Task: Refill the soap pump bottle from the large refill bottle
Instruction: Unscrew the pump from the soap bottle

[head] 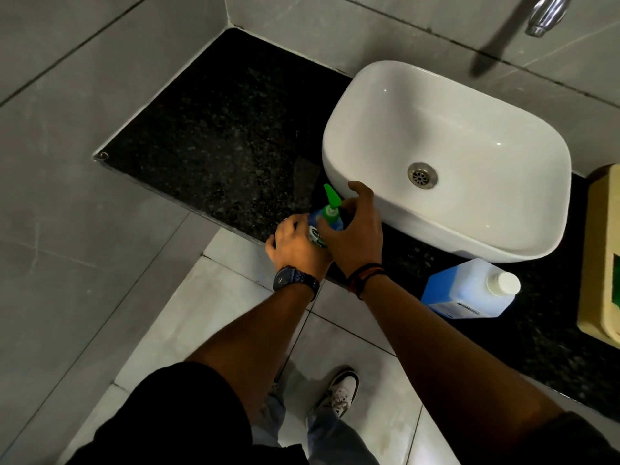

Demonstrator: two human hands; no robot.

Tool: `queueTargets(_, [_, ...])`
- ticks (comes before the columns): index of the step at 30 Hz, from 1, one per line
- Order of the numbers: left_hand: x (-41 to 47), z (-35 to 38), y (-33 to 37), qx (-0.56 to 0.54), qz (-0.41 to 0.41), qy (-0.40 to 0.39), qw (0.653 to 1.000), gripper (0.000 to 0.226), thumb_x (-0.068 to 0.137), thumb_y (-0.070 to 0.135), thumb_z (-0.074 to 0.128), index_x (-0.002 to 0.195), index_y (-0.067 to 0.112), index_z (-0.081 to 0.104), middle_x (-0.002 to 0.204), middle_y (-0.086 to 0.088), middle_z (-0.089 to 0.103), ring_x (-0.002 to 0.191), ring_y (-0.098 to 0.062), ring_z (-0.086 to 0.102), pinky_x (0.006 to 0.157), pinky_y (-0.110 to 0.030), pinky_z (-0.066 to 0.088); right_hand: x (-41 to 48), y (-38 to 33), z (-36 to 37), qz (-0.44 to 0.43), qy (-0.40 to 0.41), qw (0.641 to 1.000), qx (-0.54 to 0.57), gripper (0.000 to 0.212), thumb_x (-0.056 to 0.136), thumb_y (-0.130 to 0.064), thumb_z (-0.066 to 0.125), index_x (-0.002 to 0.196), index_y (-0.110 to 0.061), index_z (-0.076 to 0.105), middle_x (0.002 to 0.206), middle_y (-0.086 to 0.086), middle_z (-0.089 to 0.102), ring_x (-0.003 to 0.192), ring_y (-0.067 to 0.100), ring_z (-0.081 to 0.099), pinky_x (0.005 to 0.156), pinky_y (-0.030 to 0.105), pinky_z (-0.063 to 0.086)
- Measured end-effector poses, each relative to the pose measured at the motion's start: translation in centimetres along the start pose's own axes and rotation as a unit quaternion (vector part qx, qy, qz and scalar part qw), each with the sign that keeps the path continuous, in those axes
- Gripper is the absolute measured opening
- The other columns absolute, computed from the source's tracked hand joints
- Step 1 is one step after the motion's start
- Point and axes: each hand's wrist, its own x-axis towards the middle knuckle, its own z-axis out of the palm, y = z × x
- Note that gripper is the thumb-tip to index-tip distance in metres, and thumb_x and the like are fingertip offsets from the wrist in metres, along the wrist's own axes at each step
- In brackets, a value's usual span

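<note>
The small soap pump bottle [322, 226], blue with a green pump head, stands on the black granite counter [218, 135] near its front edge, just left of the basin. My left hand [295, 246] wraps around the bottle's body. My right hand [355, 229] grips the green pump collar from above, its fingers closed around it. The large refill bottle [466, 290], blue liquid with a white cap on, stands to the right on the counter in front of the basin, untouched.
A white countertop basin [523, 162] sits right of the pump bottle. A yellow container [600, 256] stands at the right edge. A chrome tap [545, 15] juts from the tiled wall above. Pale floor tiles and my shoe lie below.
</note>
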Motion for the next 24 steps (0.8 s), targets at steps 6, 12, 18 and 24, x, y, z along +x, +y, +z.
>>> queueTargets(6, [0.05,0.09,-0.17,-0.002,-0.005,-0.016,1.000,0.052,0.077,0.033,0.048,0.125,0.018,0.056,0.130,-0.006,0.053,0.124,-0.023,0.043,0.105,-0.044,0.021,-0.25,-0.17,0.02,0.004,-0.002,1.000,0.012,0.068,0.066,-0.020,0.074,0.125,-0.026,0.041,0.099,-0.006,0.055,0.098,0.014,0.053,0.085,0.033,0.048])
queueTargets(12, [0.02,-0.17,-0.10,0.012,0.004,-0.019,1.000,0.057,0.072,0.034,0.045,0.124,0.014,0.057,0.127,-0.009,0.053,0.121,-0.025,0.045,0.104,-0.046,0.024,-0.31,-0.55,-0.03,0.008,-0.038,0.998,0.051,0.071,0.066,-0.006,0.069,0.127,-0.025,0.037,0.109,0.002,0.057,0.103,0.019,0.055,0.088,0.038,0.051])
queueTargets(18, [-0.08,-0.24,-0.05,0.010,0.005,-0.009,1.000,0.064,0.068,0.040,0.036,0.122,0.014,0.058,0.125,-0.010,0.054,0.118,-0.027,0.046,0.104,-0.046,0.025,-0.59,-0.61,-0.07,0.034,-0.037,0.995,0.086,0.069,0.069,-0.001,0.064,0.128,-0.025,0.036,0.112,0.003,0.059,0.105,0.017,0.057,0.090,0.041,0.051])
queueTargets(24, [0.02,-0.03,-0.27,0.017,0.004,-0.021,1.000,0.056,0.074,0.033,0.047,0.126,0.014,0.056,0.126,-0.011,0.052,0.119,-0.027,0.045,0.104,-0.046,0.024,-0.81,-0.54,0.20,0.032,-0.011,0.995,0.091,0.065,0.073,0.001,0.063,0.127,-0.023,0.036,0.115,0.005,0.058,0.109,0.017,0.055,0.092,0.042,0.049])
